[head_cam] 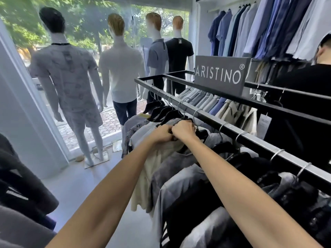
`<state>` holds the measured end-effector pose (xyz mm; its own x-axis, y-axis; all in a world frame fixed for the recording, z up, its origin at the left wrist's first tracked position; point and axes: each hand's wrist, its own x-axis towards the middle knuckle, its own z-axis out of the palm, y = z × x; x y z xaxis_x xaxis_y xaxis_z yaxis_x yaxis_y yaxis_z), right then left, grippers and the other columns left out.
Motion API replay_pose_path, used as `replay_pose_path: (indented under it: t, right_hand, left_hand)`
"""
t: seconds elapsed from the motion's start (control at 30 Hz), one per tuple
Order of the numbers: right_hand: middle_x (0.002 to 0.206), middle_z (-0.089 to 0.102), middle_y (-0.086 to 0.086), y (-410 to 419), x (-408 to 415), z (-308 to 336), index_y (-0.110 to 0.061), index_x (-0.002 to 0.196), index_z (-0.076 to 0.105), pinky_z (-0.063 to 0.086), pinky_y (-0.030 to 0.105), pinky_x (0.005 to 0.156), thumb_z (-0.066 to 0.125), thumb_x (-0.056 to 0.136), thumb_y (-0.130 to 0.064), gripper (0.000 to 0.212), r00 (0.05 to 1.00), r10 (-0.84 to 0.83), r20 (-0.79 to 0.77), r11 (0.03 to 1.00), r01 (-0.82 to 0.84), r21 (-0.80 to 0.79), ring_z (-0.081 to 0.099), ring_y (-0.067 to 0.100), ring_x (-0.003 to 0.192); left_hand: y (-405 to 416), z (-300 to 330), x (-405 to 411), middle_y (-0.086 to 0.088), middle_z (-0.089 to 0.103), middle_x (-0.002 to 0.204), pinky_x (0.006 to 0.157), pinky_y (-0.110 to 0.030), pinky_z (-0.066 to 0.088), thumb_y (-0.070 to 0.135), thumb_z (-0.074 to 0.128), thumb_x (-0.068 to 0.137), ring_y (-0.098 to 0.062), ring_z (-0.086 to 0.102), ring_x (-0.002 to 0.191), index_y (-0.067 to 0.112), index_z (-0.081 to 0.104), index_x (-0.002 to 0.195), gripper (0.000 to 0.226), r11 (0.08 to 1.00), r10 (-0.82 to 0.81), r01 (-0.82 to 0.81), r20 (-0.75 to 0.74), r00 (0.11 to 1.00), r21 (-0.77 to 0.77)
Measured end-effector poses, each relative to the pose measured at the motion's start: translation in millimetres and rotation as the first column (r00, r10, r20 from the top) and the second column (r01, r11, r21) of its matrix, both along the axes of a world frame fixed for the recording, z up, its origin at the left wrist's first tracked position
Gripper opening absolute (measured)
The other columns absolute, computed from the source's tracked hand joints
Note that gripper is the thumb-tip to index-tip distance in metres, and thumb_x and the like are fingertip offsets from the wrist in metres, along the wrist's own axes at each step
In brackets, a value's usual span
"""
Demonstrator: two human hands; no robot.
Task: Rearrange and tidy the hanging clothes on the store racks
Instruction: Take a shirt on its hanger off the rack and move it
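A black metal rack rail (pixel 211 116) runs from the middle toward the lower right, hung with shirts on black hangers. My left hand (pixel 162 134) and my right hand (pixel 184 128) meet side by side at the collar of a cream shirt (pixel 152 169), both with fingers closed on its black hanger (pixel 180 120). Grey shirts (pixel 179 178) hang just right of it, and dark and grey garments (pixel 279 192) fill the rail nearer to me. A patterned grey shirt (pixel 133 126) hangs at the rail's far end.
A grey brand sign (pixel 221 72) sits on the rack's top frame. Several dressed mannequins (pixel 121 68) stand at the shop window. Blue and white shirts (pixel 259 27) hang on the wall rail. A person in black (pixel 304 97) stands behind the rack. Dark clothes (pixel 19 179) hang at the left.
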<state>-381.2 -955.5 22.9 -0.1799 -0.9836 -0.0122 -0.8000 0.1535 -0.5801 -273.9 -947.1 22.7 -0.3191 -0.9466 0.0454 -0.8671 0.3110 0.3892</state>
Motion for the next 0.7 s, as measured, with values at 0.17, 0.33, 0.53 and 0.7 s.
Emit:
replay_pose_path:
  t: [0.17, 0.33, 0.53, 0.7]
  right_hand:
    - [0.145, 0.036, 0.030, 0.9, 3.5, -5.9, 0.006, 0.143, 0.039, 0.044, 0.046, 0.104, 0.056, 0.089, -0.025, 0.064, 0.996, 0.007, -0.092, 0.998, -0.001, 0.059, 0.039, 0.042, 0.131]
    - [0.137, 0.050, 0.023, 5.5, 7.0, 2.8, -0.001, 0.132, 0.054, 0.047, 0.041, 0.094, 0.055, 0.093, -0.023, 0.044, 0.971, 0.088, -0.220, 0.996, -0.089, 0.004, 0.051, 0.038, 0.124]
    - [0.119, 0.060, 0.014, 11.2, 42.7, 26.1, -0.007, 0.113, 0.061, 0.044, 0.038, 0.083, 0.051, 0.095, -0.024, 0.026, 0.879, 0.308, -0.363, 0.891, -0.400, -0.213, 0.059, 0.034, 0.111]
    - [0.146, 0.042, 0.013, 7.6, 119.5, 1.2, -0.009, 0.141, 0.044, 0.039, 0.043, 0.105, 0.056, 0.093, -0.033, 0.054, 0.660, 0.640, -0.392, 0.659, -0.735, -0.161, 0.038, 0.031, 0.135]
  left_hand:
    - [-7.8, -22.9, 0.7, -0.018, 0.070, 0.102, 0.081, -0.040, 0.049, 0.019, 0.066, 0.080, -0.032, 0.064, 0.097, 0.004, 0.067, 0.100, 0.025, 0.999, 0.006, -0.001, -0.097, 0.995, 0.052]
    - [-10.9, -17.7, 4.6, -0.020, 0.069, 0.101, 0.078, -0.041, 0.047, 0.031, 0.054, 0.074, -0.034, 0.062, 0.092, 0.005, 0.064, 0.090, 0.032, 0.999, 0.007, -0.007, -0.019, 1.000, 0.049]
    - [-6.5, 5.2, 77.2, -0.015, 0.068, 0.081, 0.073, -0.047, 0.054, 0.027, 0.050, 0.080, -0.030, 0.061, 0.072, -0.001, 0.065, 0.083, 0.031, 0.981, 0.170, -0.165, 0.044, 0.984, -0.104]
    - [62.2, -0.4, 189.6, -0.002, 0.045, 0.145, 0.114, -0.048, 0.025, 0.062, 0.048, 0.086, -0.024, 0.040, 0.135, 0.019, 0.040, 0.141, 0.071, 0.837, 0.488, -0.349, 0.288, 0.824, -0.420]
